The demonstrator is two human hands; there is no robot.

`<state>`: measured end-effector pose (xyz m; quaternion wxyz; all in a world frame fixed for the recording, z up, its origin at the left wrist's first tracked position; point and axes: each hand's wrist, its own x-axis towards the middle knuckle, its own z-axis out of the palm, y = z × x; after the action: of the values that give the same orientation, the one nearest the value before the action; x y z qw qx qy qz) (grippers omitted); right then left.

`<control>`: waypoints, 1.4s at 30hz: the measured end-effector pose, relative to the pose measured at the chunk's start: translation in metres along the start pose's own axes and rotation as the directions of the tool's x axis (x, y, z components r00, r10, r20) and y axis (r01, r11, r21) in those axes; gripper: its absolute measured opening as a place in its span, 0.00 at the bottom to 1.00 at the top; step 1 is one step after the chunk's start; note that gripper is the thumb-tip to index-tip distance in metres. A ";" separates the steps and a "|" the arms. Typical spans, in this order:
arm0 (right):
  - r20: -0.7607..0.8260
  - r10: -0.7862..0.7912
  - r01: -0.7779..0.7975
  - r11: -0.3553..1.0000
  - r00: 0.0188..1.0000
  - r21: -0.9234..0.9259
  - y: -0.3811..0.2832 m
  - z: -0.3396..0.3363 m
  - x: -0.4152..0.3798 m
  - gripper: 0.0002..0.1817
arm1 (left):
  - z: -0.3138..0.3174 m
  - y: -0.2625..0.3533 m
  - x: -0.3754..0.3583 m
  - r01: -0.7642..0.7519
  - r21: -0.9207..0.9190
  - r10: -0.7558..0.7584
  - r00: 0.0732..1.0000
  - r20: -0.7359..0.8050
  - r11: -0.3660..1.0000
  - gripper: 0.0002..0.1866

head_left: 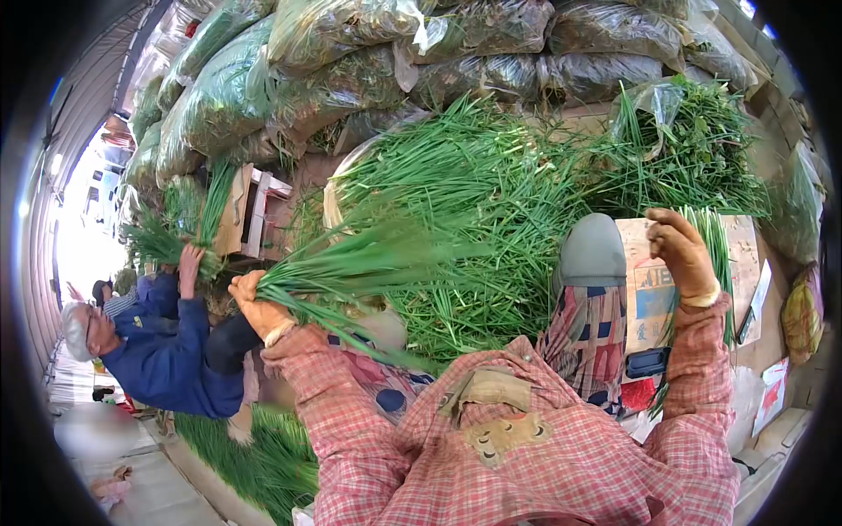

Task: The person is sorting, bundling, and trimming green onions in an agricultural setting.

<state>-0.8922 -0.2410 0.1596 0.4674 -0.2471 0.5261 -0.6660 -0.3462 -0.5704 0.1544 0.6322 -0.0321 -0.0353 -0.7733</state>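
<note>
My left hand [254, 305], in a tan glove, is closed around the root end of a thick bunch of green chives [360, 263] that fans out to the right. My right hand [682, 254], also gloved, is curled around a thinner bunch of chives [717, 254] that runs down behind my forearm. A big heap of loose chives [491, 202] lies between both hands, just beyond my knee [592, 250]. My sleeves are pink plaid.
Stacked plastic sacks of greens [368, 53] fill the back. A co-worker in a blue jacket [162, 355] at the left holds another bunch [171, 237]. Cardboard [649, 289] lies under my right arm, a wooden crate [250, 210] stands by the sacks, and more chives [254, 456] lie on the ground.
</note>
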 end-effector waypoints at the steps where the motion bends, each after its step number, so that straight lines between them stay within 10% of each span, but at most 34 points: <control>1: -0.015 0.005 -0.006 0.997 1.000 -0.072 0.002 0.010 0.010 0.15 | -0.010 0.009 0.013 -0.070 0.056 0.073 0.996 -0.059 0.996 0.12; 4: -0.022 -0.220 0.160 0.770 0.975 -0.617 0.005 0.059 0.036 0.16 | 0.022 -0.053 0.026 -0.115 0.267 0.113 0.993 0.025 0.957 0.12; 13: 0.255 -0.115 0.215 0.886 0.960 -0.411 0.003 0.187 0.066 0.06 | 0.011 -0.127 0.101 0.167 0.118 -0.180 0.978 0.109 0.979 0.12; 19: 0.088 0.159 -0.121 0.935 0.983 -0.334 0.017 0.181 0.050 0.07 | -0.007 -0.187 0.135 0.352 -0.013 -0.351 0.935 0.044 0.936 0.12; 23: 0.021 0.098 -0.067 0.807 0.995 -0.587 0.025 0.173 0.053 0.14 | -0.019 -0.222 0.135 0.408 -0.013 -0.408 0.913 0.007 0.913 0.11; 32: 0.062 0.033 -0.004 0.912 0.998 -0.411 0.023 0.160 0.043 0.11 | 0.018 -0.273 0.087 0.469 0.059 -0.471 0.881 0.032 0.881 0.14; 37: 0.128 0.105 -0.090 0.988 0.986 -0.123 0.010 0.133 0.026 0.07 | 0.051 -0.293 0.065 0.419 0.373 -0.489 0.865 0.113 0.828 0.13; 42: 0.406 0.166 -0.254 0.952 0.898 0.172 0.004 0.098 0.014 0.06 | 0.086 -0.317 0.038 0.243 0.836 -0.671 0.718 0.186 0.492 0.13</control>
<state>-0.8163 -0.2990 0.1853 0.6561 -0.2616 0.3697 -0.6036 -0.6641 -0.5364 0.2389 0.3124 0.0532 -0.5241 -0.7905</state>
